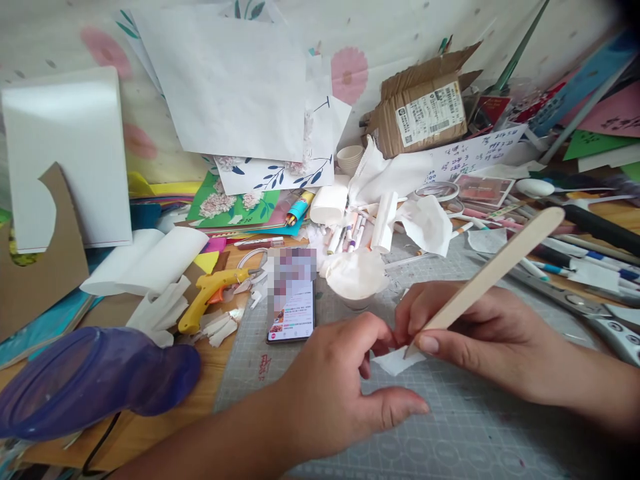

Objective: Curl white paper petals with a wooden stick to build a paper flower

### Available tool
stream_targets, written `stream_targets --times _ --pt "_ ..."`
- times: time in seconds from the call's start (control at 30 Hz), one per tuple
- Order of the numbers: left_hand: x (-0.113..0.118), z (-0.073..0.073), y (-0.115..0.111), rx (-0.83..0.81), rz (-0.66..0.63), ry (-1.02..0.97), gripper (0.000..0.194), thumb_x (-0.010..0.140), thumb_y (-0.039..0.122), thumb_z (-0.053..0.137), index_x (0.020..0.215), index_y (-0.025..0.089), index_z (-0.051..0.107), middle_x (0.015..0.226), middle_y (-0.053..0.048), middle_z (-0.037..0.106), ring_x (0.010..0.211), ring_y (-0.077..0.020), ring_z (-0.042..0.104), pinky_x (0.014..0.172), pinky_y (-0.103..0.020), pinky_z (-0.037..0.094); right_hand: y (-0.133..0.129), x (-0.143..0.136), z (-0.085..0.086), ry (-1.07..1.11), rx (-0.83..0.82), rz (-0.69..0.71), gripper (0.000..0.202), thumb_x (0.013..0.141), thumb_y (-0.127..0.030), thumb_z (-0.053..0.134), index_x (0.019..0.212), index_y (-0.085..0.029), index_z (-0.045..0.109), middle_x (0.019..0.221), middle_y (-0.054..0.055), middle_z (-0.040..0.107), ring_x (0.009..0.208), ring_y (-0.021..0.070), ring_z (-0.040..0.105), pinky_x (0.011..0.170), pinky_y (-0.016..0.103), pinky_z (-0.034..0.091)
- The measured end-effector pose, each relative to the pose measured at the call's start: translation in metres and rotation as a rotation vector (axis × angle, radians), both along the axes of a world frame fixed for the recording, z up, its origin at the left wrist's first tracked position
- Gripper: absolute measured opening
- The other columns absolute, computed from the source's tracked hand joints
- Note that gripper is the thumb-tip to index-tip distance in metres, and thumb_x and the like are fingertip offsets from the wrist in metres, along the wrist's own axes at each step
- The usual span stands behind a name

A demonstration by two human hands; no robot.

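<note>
Over the mat (500, 433), well in from its left edge, is a white scrap (399, 361); my right hand (480, 333) pinches a stick (493, 273), its lower end meeting thumb and fingers beside the scrap; my left hand (345, 380) has its thumb spread wide from curled fingers, and I cannot tell whether those grip the scrap's far corner; I judge the work midway, the scrap already a separate piece, the stick work on it seemingly unfinished; a phone (295, 303) lies by the mat's left edge, with a bowl (357, 280) right of it; past that edge a glue gun (213, 293) lies over the wooden table (213, 367); pens (349, 235) crowd the far edge; behind, a box (423, 110) stands before a flowered wall (350, 73).
</note>
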State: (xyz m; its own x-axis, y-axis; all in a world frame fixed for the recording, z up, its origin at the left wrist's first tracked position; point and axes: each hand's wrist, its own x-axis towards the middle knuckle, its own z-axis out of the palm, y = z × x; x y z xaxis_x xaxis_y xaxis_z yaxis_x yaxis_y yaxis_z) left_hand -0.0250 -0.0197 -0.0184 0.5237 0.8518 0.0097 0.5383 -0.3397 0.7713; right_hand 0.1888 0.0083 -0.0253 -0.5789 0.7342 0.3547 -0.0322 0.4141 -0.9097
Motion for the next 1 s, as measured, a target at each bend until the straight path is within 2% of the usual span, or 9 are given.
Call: stream_targets --times 0.1,0.17,0.2,0.27,0.37,0.47,0.57,0.87,1.0 --pt "-0.017 0.012 0.014 0.072 0.035 0.137 0.015 0.081 0.032 0.070 0.077 0.021 0.061 0.068 0.005 0.065 0.056 -0.0102 0.056 0.055 -0.023 0.043 0.002 0.001 -0.003 -0.017 0.037 -0.007 0.007 0.093 -0.017 0.063 0.086 -0.018 0.065 0.081 0.002 0.069 0.076 0.0137 0.068 0.069 0.025 0.058" --pt "-0.038 0.023 0.028 0.185 0.176 0.264 0.016 0.086 0.029 0.057 0.072 0.022 0.060 0.058 0.006 0.059 0.051 -0.0108 0.051 0.053 -0.025 0.038 0.004 0.003 -0.003 -0.045 0.062 -0.020 0.008 0.093 -0.017 0.063 0.085 -0.019 0.064 0.081 0.001 0.069 0.074 0.0122 0.067 0.068 0.023 0.057" --pt "-0.050 0.027 0.035 0.226 0.273 0.359 0.016 0.086 0.031 0.056 0.072 0.023 0.060 0.057 0.005 0.057 0.051 -0.0119 0.050 0.053 -0.027 0.037 0.005 0.004 -0.003 -0.056 0.071 -0.025 0.008 0.093 -0.016 0.063 0.085 -0.019 0.064 0.081 0.001 0.069 0.073 0.0115 0.066 0.068 0.022 0.056" --pt "-0.073 0.031 0.050 0.217 0.382 0.579 0.013 0.082 0.033 0.058 0.073 0.024 0.058 0.063 0.003 0.061 0.056 -0.0151 0.052 0.055 -0.029 0.035 0.006 0.006 -0.002 -0.064 0.087 -0.027 0.008 0.093 -0.016 0.062 0.085 -0.019 0.064 0.081 0.000 0.069 0.073 0.0106 0.066 0.069 0.021 0.056" --pt "-0.091 0.025 0.065 0.064 0.310 0.772 0.012 0.075 0.033 0.064 0.073 0.024 0.056 0.075 0.002 0.065 0.068 -0.0186 0.057 0.058 -0.030 0.035 0.006 0.008 -0.001 -0.087 0.101 -0.031 0.008 0.093 -0.017 0.061 0.086 -0.019 0.065 0.081 0.000 0.069 0.073 0.0103 0.066 0.068 0.019 0.055" --pt "-0.090 0.017 0.070 -0.026 0.242 0.807 0.015 0.072 0.030 0.066 0.071 0.024 0.053 0.076 0.002 0.062 0.074 -0.0194 0.056 0.060 -0.031 0.035 0.006 0.008 -0.001 -0.119 0.102 -0.031 0.007 0.094 -0.018 0.061 0.088 -0.018 0.066 0.080 0.001 0.069 0.073 0.0108 0.066 0.067 0.019 0.054" --pt "-0.084 0.014 0.073 -0.047 0.279 0.809 0.018 0.074 0.031 0.065 0.068 0.023 0.050 0.073 0.002 0.061 0.074 -0.0195 0.056 0.060 -0.031 0.034 0.007 0.008 -0.003 -0.118 0.101 -0.028 0.008 0.094 -0.019 0.061 0.088 -0.018 0.066 0.081 0.001 0.069 0.073 0.0112 0.066 0.068 0.020 0.055" --pt "-0.083 0.001 0.088 0.059 0.439 0.753 0.022 0.080 0.031 0.062 0.067 0.023 0.047 0.070 0.001 0.060 0.071 -0.0200 0.055 0.059 -0.031 0.032 0.010 0.008 -0.006 -0.128 0.106 -0.030 0.009 0.094 -0.021 0.061 0.087 -0.018 0.065 0.081 0.001 0.069 0.073 0.0121 0.066 0.068 0.022 0.054" --pt "-0.085 0.004 0.086 0.116 0.484 0.695 0.020 0.083 0.033 0.058 0.069 0.023 0.047 0.070 0.001 0.059 0.070 -0.0189 0.056 0.060 -0.031 0.034 0.010 0.007 -0.005 -0.140 0.133 -0.042 0.009 0.094 -0.020 0.060 0.087 -0.019 0.066 0.080 0.001 0.069 0.072 0.0131 0.067 0.067 0.023 0.055"
